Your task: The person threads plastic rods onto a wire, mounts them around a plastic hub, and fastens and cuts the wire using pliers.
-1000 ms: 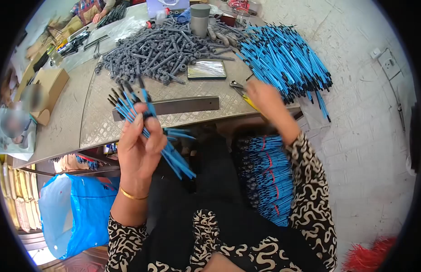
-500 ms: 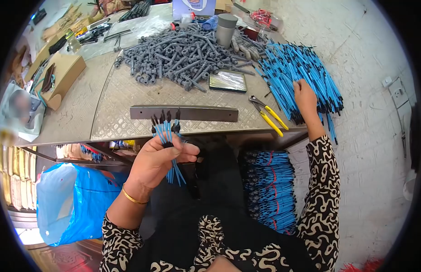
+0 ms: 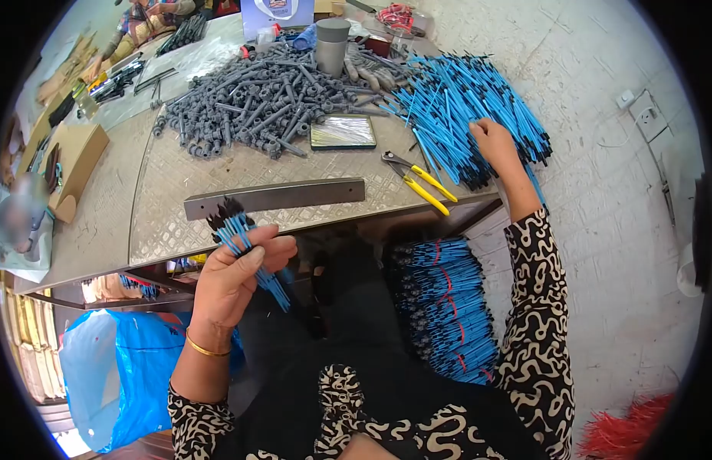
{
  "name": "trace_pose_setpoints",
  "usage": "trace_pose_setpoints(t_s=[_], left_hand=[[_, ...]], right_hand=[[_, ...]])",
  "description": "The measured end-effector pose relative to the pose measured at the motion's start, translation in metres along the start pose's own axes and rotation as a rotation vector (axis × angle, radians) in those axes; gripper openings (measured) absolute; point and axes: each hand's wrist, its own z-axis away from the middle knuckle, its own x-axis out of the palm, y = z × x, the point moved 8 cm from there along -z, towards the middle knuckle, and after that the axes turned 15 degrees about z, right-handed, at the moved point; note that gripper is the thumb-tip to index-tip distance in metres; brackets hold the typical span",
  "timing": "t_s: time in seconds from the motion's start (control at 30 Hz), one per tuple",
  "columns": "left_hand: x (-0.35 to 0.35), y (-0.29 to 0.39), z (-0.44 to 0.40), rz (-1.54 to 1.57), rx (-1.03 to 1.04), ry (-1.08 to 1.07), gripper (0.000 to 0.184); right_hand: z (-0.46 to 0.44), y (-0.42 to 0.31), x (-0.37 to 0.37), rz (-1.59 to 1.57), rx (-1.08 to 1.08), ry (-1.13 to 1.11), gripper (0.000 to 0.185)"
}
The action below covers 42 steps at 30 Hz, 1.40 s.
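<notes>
My left hand is closed around a small bunch of thin blue rods with black tips, held upright and slightly tilted above my lap, near the table's front edge. My right hand is over a large pile of the same blue rods at the table's right end. Its fingers are curled together, and whatever they pinch cannot be made out. Just left of that hand lie yellow-handled pliers. A grey metal bar lies behind my left hand.
A heap of grey plastic parts, a grey cup and a tray of thin pins occupy the table. Red-tied blue rod bundles are stacked below. A blue bag stands lower left. Another person sits at the far end.
The view has shifted, so the table's things appear further left. The bunch in my left hand is turned and looks more tightly gathered. My right hand stays at the pile, its fingers more curled.
</notes>
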Motion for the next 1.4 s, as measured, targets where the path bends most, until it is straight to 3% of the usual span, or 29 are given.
trace_pose_setpoints(t_s=[0.23,0.37,0.53,0.63,0.77,0.8,0.9,1.0,1.13,1.23,1.33,1.4], left_hand=[[-0.004,-0.013,-0.006,-0.01,-0.069,0.015,0.031],[-0.004,-0.009,-0.003,-0.016,-0.068,0.017,0.037],[-0.013,-0.002,-0.004,-0.06,-0.09,0.051,0.046],[-0.018,-0.004,-0.008,-0.072,-0.084,0.064,0.047],[-0.018,-0.008,-0.011,-0.048,-0.065,0.085,0.047],[-0.018,-0.008,-0.01,-0.036,-0.06,0.097,0.047],[-0.017,-0.007,-0.006,-0.006,-0.034,0.101,0.046],[-0.017,-0.002,-0.001,0.01,0.012,0.117,0.045],[-0.019,0.004,0.005,0.03,0.074,0.154,0.043],[-0.022,0.015,0.004,0.12,0.189,0.185,0.04],[-0.016,0.036,-0.001,0.163,0.37,0.246,0.031],[-0.013,0.047,-0.007,0.207,0.492,0.221,0.025]], right_hand=[[-0.019,-0.008,0.003,0.386,-0.087,0.158,0.034],[-0.048,0.005,0.048,0.576,-0.047,-0.101,0.026],[-0.055,0.016,0.023,0.178,0.049,0.19,0.034],[-0.056,0.027,0.014,-0.081,0.079,0.189,0.041],[-0.048,0.015,0.001,-0.289,0.111,0.202,0.033],[-0.053,0.022,0.016,-0.37,0.15,0.182,0.028],[-0.019,-0.041,0.013,-0.985,0.295,-0.297,0.028],[-0.003,-0.081,0.008,-1.15,0.268,-0.393,0.028],[0.017,-0.115,-0.01,-1.269,0.197,-0.363,0.029],[0.045,-0.143,-0.024,-0.981,-0.006,-0.201,0.031],[0.098,-0.181,-0.051,-0.574,-0.384,0.162,0.031],[0.134,-0.205,-0.06,-0.529,-0.481,0.165,0.023]])
